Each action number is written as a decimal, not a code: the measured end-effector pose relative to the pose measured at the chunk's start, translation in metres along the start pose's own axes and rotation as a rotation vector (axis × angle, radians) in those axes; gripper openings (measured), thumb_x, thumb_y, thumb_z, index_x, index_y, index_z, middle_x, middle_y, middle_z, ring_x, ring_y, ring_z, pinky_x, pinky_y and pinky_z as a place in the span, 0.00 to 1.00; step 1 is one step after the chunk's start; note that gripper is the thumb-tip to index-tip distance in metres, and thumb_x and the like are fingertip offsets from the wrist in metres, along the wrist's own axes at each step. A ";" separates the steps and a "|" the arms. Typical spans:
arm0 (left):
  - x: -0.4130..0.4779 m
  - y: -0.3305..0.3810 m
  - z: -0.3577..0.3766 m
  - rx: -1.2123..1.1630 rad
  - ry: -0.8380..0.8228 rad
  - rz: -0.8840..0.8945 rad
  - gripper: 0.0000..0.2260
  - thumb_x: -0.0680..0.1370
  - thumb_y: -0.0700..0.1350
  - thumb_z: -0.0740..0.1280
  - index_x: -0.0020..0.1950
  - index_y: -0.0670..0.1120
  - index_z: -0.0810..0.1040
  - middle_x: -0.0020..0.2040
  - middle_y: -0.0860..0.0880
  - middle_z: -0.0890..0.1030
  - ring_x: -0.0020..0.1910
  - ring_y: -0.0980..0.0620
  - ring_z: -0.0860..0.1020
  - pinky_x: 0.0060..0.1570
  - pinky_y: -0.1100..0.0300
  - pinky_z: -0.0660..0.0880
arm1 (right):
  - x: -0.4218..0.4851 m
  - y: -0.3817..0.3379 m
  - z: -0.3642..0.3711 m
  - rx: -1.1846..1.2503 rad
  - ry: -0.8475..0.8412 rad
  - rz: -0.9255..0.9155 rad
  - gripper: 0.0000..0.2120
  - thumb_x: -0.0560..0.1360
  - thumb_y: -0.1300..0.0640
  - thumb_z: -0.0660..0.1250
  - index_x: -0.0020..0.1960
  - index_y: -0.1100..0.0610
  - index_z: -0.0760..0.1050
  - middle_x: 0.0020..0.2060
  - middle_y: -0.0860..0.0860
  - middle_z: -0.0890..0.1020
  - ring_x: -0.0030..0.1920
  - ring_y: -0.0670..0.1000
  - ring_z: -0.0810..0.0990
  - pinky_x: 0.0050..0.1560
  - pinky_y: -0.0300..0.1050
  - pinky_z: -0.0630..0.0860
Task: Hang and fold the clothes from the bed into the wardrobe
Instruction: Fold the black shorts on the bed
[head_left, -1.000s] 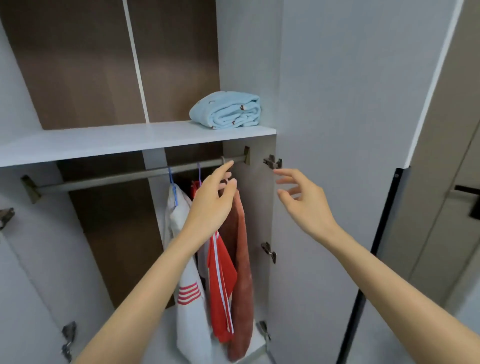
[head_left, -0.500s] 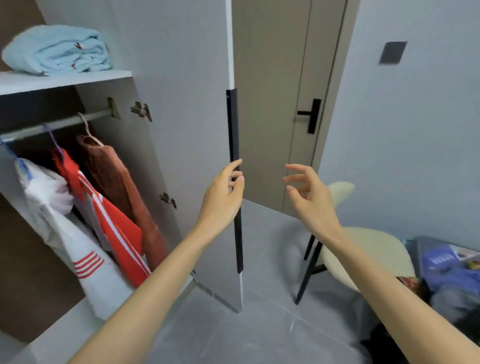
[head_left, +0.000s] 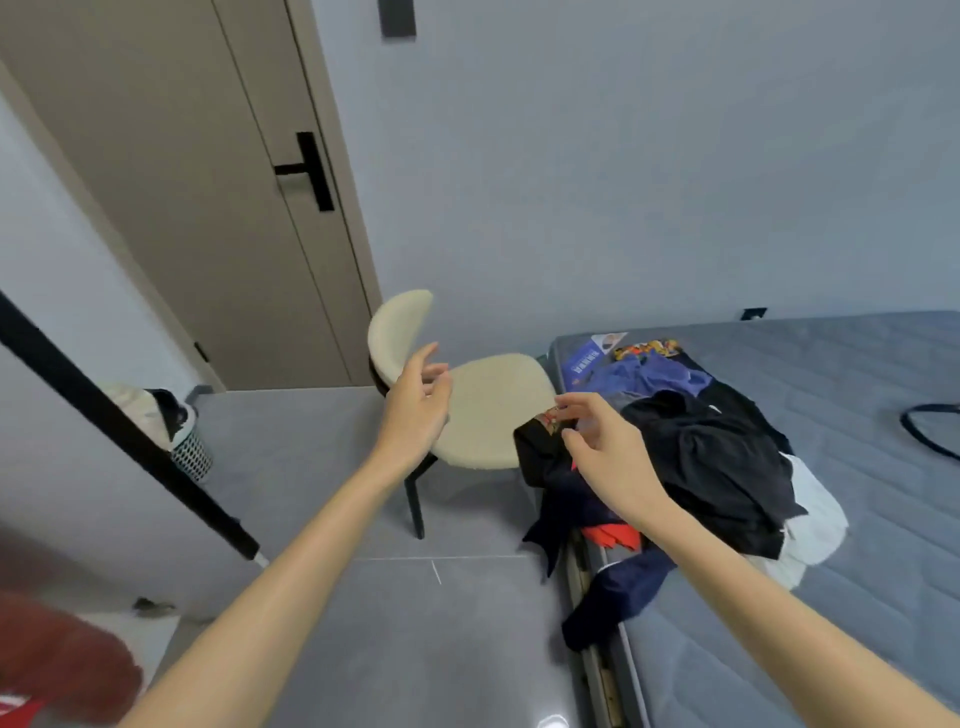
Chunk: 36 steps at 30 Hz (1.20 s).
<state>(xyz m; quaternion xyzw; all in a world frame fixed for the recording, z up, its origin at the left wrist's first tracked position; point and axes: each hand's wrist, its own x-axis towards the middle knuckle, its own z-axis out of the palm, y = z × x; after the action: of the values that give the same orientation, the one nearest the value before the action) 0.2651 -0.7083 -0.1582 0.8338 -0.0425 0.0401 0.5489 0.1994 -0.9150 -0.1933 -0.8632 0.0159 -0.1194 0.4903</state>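
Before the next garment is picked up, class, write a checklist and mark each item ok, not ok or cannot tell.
1. The left grip empty: ok, fingers relaxed.
2. The right grip empty: ok, open above the clothes pile.
3. Pile lying on the bed: ok.
4. The navy garment fully on bed: not ok, hangs over the edge.
5. Hanger ready: cannot tell.

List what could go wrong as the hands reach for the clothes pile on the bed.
The pile is tangled, and a navy garment hangs over the bed edge: pulling one piece may drag others to the floor. The chair stands close by the left hand; it could get bumped.
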 end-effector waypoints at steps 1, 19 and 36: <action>0.002 0.002 0.022 0.007 -0.032 -0.005 0.19 0.82 0.43 0.57 0.74 0.48 0.64 0.59 0.52 0.74 0.50 0.58 0.74 0.45 0.71 0.69 | -0.002 0.017 -0.014 -0.026 0.007 0.026 0.17 0.75 0.64 0.63 0.60 0.49 0.74 0.51 0.43 0.81 0.40 0.41 0.78 0.46 0.37 0.73; 0.084 -0.081 0.282 0.194 -0.427 -0.217 0.20 0.80 0.39 0.60 0.72 0.46 0.66 0.65 0.44 0.73 0.50 0.51 0.75 0.55 0.58 0.70 | 0.041 0.242 -0.103 -0.194 -0.019 0.500 0.15 0.74 0.64 0.63 0.56 0.49 0.78 0.54 0.48 0.78 0.39 0.41 0.75 0.49 0.39 0.70; 0.210 -0.250 0.457 0.315 -0.751 -0.538 0.17 0.79 0.41 0.62 0.67 0.50 0.73 0.63 0.48 0.77 0.57 0.50 0.76 0.57 0.56 0.72 | 0.260 0.425 -0.060 -0.331 -0.227 0.648 0.15 0.77 0.63 0.61 0.62 0.54 0.76 0.61 0.50 0.77 0.62 0.51 0.72 0.62 0.44 0.69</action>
<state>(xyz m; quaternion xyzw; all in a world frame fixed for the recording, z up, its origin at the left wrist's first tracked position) 0.5115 -1.0356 -0.5421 0.8450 -0.0143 -0.4008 0.3537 0.4760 -1.2237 -0.4753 -0.8887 0.2526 0.1426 0.3550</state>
